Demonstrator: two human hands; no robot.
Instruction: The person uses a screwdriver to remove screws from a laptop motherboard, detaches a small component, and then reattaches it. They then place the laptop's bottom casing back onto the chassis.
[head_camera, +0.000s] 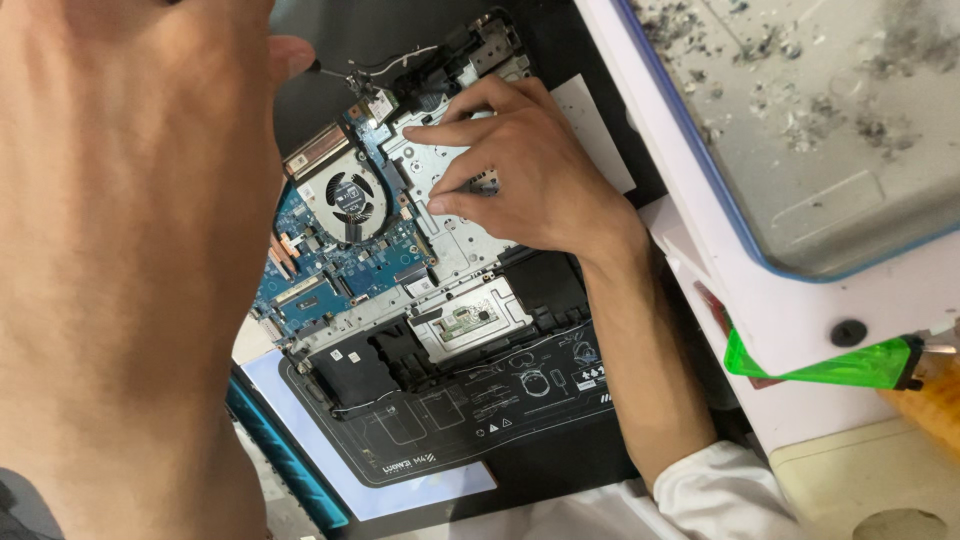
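Note:
An opened laptop (400, 250) lies on a black mat, showing its blue circuit board (345, 265), round fan (348, 195) and a silver metal plate (455, 235). My left hand (130, 250) is close to the camera and fills the left side. Its fingertip area at the top pinches a thin dark tool (330, 72), whose tip points at the wires near the laptop's top corner. My right hand (520, 170) rests on the silver plate, fingers bent and spread, with index and thumb tips touching the metal. Nothing is held in it.
A black work mat (470, 420) with white outlines lies under the laptop, over a pale blue-edged pad (300, 470). At the right stands a white case with a dusty grey panel (830, 120). A green translucent lighter (830, 365) lies below it.

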